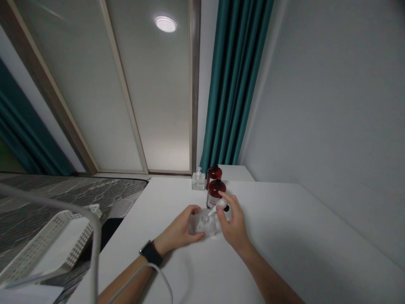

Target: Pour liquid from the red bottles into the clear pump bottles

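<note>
In the lower centre of the frame, a clear bottle [204, 226] is held above the desk [262, 261], between the two hands. Its left side is gripped by the left hand [185, 230], with the fingers wrapped behind and the thumb laid along the near side. At its upper right, a white pump head [222, 203] is pinched between the thumb and fingers of the right hand [234, 223]; whether it is joined to the bottle cannot be told. Just beyond the bottle, a red-brown bottle [215, 190] with a pale label is seen upright, and a second red-brown bottle [215, 172] is partly hidden behind it. To their left, a clear pump bottle [198, 181] is placed near the desk's far edge. At the lower left of the frame, a white basket [38, 249] is seen, well apart from the hands. Toward the upper centre, a teal curtain [236, 84] is hung.
</note>
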### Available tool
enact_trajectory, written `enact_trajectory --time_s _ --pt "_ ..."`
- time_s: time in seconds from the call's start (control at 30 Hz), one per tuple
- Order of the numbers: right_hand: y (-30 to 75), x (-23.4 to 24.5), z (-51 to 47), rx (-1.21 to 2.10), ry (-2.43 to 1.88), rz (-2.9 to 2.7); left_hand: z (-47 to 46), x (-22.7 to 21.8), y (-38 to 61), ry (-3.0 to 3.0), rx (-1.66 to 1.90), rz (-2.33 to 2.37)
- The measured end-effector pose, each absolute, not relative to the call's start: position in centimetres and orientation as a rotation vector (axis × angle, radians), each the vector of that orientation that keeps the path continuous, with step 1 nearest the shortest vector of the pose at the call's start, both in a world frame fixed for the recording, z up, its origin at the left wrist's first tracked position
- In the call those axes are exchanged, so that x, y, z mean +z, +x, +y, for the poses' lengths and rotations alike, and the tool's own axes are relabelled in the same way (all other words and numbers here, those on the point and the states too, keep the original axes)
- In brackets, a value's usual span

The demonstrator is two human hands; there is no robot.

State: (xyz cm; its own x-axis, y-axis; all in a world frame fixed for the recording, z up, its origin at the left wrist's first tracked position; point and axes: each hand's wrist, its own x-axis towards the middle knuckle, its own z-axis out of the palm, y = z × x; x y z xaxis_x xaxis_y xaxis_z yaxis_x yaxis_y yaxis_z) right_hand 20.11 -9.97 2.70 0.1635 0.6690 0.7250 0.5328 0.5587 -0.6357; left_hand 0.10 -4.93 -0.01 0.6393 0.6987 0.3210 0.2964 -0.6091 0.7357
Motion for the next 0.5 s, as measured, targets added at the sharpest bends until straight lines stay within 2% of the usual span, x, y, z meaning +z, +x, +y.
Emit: enact_trajectory --time_s 0.5 --pt "20.6 1.6 -9.2 0.268 -1.155 -1.392 -4.9 0.3 0.0 2.191 0.758 0.806"
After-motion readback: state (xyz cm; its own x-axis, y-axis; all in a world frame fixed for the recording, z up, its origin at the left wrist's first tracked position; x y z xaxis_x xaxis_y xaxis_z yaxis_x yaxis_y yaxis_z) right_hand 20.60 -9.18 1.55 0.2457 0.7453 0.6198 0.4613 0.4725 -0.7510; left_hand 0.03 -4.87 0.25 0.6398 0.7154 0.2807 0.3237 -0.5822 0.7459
